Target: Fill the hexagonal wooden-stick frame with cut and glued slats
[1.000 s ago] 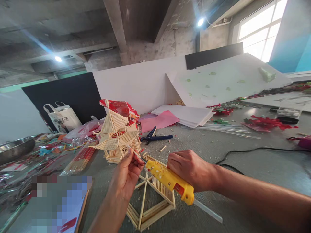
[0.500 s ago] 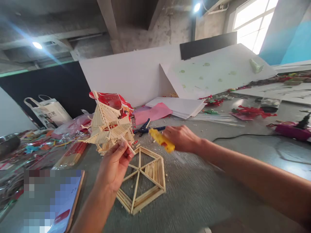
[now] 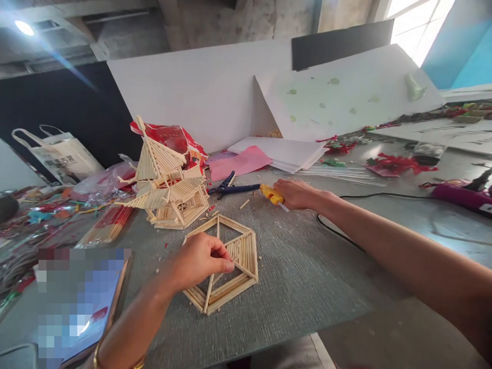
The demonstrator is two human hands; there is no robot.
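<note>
The grey table [image 3: 292, 277] spread widest before you. On it, beyond your left hand [image 3: 198, 259], the tiered stick model [image 3: 157, 159] stood upright. Nearer you, the hexagonal stick frame [image 3: 254, 256] lay flat, partly under that hand, its spokes meeting near the middle and one wedge partly filled with close-set sticks. You seemed to be at the point of fitting or adjusting a piece by that wedge: your left thumb and fingers came together over it, though whether they pinched anything could not be told. Your right hand [image 3: 295, 195] was closed around the yellow glue gun [image 3: 272, 195], beyond the frame, near the dark-blue pliers [image 3: 240, 189]. Seating a piece there called, I judge, for a light, steady pinch, its ends lined up with its neighbours. Smallest, a loose stick piece [image 3: 244, 204] lay between pliers and frame.
</note>
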